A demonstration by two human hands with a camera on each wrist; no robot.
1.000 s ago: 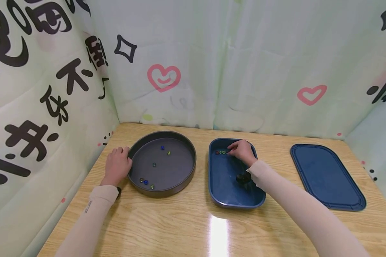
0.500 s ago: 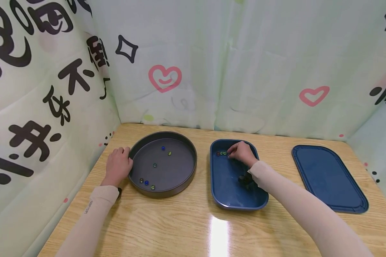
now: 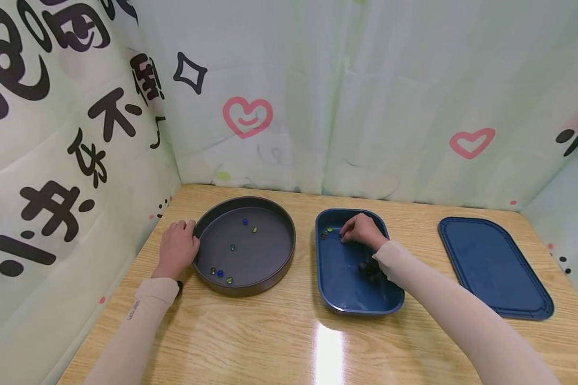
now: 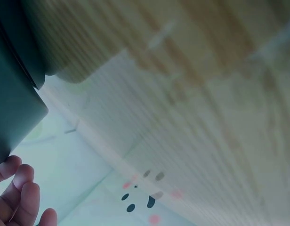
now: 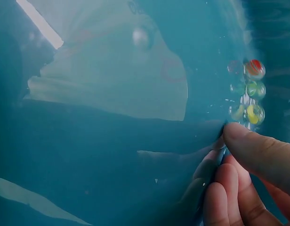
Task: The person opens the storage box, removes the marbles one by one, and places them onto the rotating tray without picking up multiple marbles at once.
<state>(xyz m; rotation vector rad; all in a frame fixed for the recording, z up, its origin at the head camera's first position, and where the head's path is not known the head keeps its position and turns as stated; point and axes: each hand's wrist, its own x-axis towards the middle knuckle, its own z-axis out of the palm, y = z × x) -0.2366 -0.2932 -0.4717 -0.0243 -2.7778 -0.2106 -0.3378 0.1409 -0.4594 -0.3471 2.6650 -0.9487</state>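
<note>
My left hand [image 3: 177, 248] holds the left side of a dark round pan [image 3: 283, 275]. Its curled fingers [image 4: 23, 193] meet the outer wall in the left wrist view. Several small glass marbles lie scattered in the pan, among them a blue marble [image 3: 220, 273]. Over the far part of a deep blue rectangular tray [image 3: 342, 299], my right hand [image 3: 363, 231] pinches a small dark marble [image 3: 341, 236], mostly hidden by the fingertips. Beside the thumb, a red marble [image 5: 255, 69], a green marble [image 5: 255, 89] and a yellow marble [image 5: 255, 114] sit by the tray's wall.
A flat blue lid [image 3: 496, 267] lies on the wooden table [image 3: 250, 342], right of the tray. A printed curtain [image 3: 390, 107] with hearts and lettering closes off the back and sides.
The right hand has shifted slightly toward me, away from the marbles by the tray's far wall. Those marbles have moved out of their straight row. The left hand stays at the pan.
</note>
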